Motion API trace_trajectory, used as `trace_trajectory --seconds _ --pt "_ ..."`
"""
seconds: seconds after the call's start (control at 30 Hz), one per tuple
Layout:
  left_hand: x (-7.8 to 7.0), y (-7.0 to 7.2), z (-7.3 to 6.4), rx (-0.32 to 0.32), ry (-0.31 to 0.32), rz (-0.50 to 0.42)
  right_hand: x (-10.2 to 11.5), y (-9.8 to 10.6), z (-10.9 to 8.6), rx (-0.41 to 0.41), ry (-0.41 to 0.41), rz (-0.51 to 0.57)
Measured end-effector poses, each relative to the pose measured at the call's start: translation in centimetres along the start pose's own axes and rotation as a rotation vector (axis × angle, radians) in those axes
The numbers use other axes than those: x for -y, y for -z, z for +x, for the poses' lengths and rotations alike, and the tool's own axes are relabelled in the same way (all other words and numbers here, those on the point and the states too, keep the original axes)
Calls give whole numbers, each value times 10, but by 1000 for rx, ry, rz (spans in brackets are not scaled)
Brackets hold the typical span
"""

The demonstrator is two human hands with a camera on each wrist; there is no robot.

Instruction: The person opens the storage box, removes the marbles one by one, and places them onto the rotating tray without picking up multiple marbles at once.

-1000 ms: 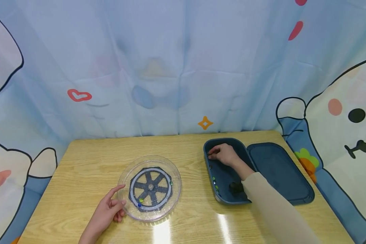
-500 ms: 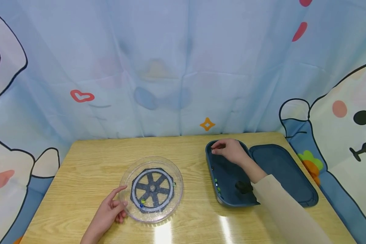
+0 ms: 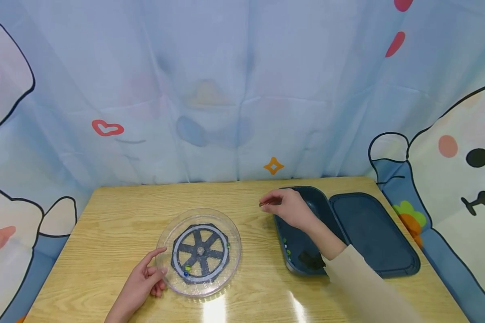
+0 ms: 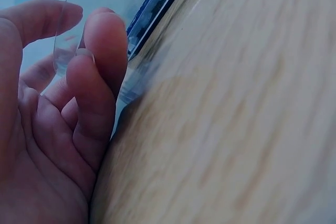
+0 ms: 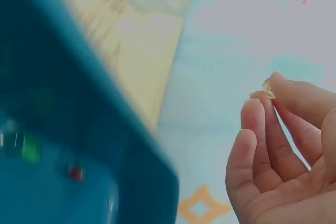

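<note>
My right hand (image 3: 288, 207) pinches a small clear marble with a yellow swirl (image 5: 269, 88) between thumb and fingertips. It is held just past the left rim of a dark blue rectangular box (image 3: 280, 237), above the table. Several marbles lie along that box's left side, among them a green marble (image 5: 32, 149) and a dark red one (image 5: 77, 173). My left hand (image 3: 140, 279) holds the left edge of a clear round dish (image 3: 235, 273). Inside the dish, a dark spoked wheel shape (image 3: 200, 249) shows, with a blue marble (image 3: 186, 273) and a yellow-green marble (image 3: 187, 268) at its lower left.
A flat dark blue lid (image 3: 376, 233) lies right beside the box. Everything stands on a wooden table (image 3: 129, 206), with a pale blue cartoon-print curtain (image 3: 242, 89) hanging behind its far edge. A green marble (image 3: 228, 245) is at the dish's right side.
My right hand has risen from inside the box and moved left across its rim, carrying the marble. The left hand stays at the dish.
</note>
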State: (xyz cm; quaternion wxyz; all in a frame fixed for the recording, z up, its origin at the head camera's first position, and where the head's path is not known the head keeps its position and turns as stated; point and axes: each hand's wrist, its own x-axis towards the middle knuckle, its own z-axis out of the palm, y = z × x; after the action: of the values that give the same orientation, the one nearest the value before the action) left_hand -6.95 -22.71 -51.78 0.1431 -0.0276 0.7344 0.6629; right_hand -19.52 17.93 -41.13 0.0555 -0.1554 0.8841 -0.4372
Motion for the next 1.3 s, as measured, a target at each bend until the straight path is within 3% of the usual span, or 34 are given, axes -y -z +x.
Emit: trace_trajectory --seconds 0.3,0.6,0.9,1.3 --pt "2 0 2 -10 0 0 26 -41 -6 102 89 98" --pt "2 -1 2 1 -6 -10 32 -81 -11 187 157 144" --pt "-1 0 -1 -14 -4 -6 43 -114 -20 309 136 217" --pt "-1 1 0 5 -23 -27 52 -139 -26 368 99 267"
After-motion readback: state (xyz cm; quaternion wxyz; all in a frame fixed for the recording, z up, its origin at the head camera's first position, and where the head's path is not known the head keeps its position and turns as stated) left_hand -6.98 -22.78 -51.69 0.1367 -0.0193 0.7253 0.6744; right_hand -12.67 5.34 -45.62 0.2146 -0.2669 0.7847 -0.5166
